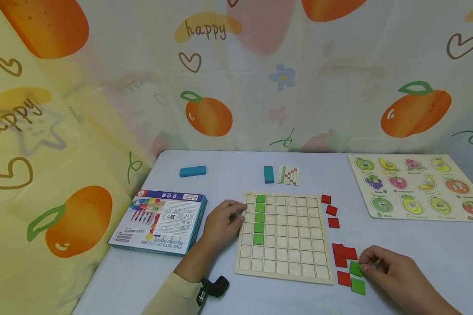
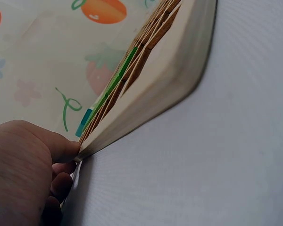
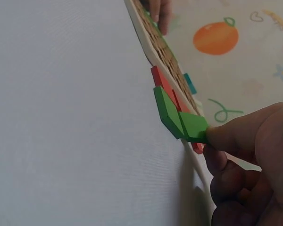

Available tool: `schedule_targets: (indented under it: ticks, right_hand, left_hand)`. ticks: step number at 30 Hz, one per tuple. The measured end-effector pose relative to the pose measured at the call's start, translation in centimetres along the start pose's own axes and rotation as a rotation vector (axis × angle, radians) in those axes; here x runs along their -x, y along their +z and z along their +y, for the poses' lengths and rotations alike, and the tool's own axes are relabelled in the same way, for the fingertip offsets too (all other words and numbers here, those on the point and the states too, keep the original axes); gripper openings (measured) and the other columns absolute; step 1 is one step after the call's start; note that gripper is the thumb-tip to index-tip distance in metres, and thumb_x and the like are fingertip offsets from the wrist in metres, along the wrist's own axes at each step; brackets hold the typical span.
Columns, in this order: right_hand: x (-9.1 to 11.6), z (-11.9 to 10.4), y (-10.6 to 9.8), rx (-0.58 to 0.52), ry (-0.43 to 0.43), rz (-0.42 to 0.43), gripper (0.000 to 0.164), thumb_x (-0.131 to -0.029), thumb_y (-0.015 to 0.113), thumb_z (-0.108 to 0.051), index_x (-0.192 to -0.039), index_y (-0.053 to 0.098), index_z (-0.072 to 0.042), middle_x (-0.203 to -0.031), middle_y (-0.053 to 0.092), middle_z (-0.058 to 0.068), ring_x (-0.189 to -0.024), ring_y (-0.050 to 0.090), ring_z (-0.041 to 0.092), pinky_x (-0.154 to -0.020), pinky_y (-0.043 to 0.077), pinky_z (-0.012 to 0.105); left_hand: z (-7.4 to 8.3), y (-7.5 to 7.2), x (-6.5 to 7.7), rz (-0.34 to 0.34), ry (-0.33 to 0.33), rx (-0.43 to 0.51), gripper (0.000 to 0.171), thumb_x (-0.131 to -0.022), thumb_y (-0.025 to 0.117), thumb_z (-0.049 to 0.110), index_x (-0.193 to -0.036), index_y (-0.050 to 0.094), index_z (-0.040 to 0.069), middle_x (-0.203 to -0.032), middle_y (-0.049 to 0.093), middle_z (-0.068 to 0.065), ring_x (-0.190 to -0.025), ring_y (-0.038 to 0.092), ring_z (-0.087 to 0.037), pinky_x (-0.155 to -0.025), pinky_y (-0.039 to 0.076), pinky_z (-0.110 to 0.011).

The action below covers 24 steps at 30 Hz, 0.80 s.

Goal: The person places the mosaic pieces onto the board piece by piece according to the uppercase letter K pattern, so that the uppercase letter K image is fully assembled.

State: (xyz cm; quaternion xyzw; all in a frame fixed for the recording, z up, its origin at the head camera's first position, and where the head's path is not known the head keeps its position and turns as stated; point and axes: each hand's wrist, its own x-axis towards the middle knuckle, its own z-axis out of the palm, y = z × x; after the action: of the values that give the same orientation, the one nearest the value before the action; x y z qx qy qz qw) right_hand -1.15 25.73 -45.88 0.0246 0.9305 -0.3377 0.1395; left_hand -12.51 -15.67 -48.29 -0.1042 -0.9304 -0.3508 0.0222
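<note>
A pale wooden grid board lies on the table, with several green tiles filling part of its second column from the left. My left hand grips the board's left edge; its thumb shows at the rim in the left wrist view, the other fingers curled and partly hidden. Right of the board, my right hand pinches a green square tile between thumb and index finger. Another green tile lies just below it. Red tiles lie beside these, several forming a loose cluster.
Three more red tiles line the board's upper right side. Behind the board are a teal block and a small pattern card; another teal block is farther left. A boxed set lies left, a fruit puzzle board at back right.
</note>
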Motion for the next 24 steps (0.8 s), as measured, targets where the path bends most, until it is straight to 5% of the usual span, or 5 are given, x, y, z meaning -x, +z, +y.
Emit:
schedule_targets:
  ticks: [17,24]
  right_hand:
    - [-0.8,-1.3,-0.2,-0.024,-0.095,0.064,0.009,-0.098,0.077,-0.013,-0.101,0.071,-0.018,-0.084,0.061,-0.004,-0.068,0.051,0.014,-0.06,0.043,0.025]
    - [-1.4,-2.7,0.3,-0.047,-0.174,0.098,0.013,-0.095,0.08,-0.012,-0.099,0.071,-0.021,-0.069,0.055,-0.006,-0.063,0.05,0.011,-0.058,0.042,0.025]
  left_hand:
    - [0.1,0.0,0.0,0.003,-0.007,0.021,0.03,-0.102,0.072,0.018,-0.132,0.077,0.017,-0.129,0.068,0.003,-0.111,0.065,-0.014,-0.094,0.056,-0.036]
    - [0.2,-0.2,0.0,-0.005,-0.008,0.018,0.031,-0.103,0.072,0.018,-0.133,0.076,0.017,-0.129,0.068,0.003,-0.111,0.065,-0.015,-0.094,0.056,-0.037]
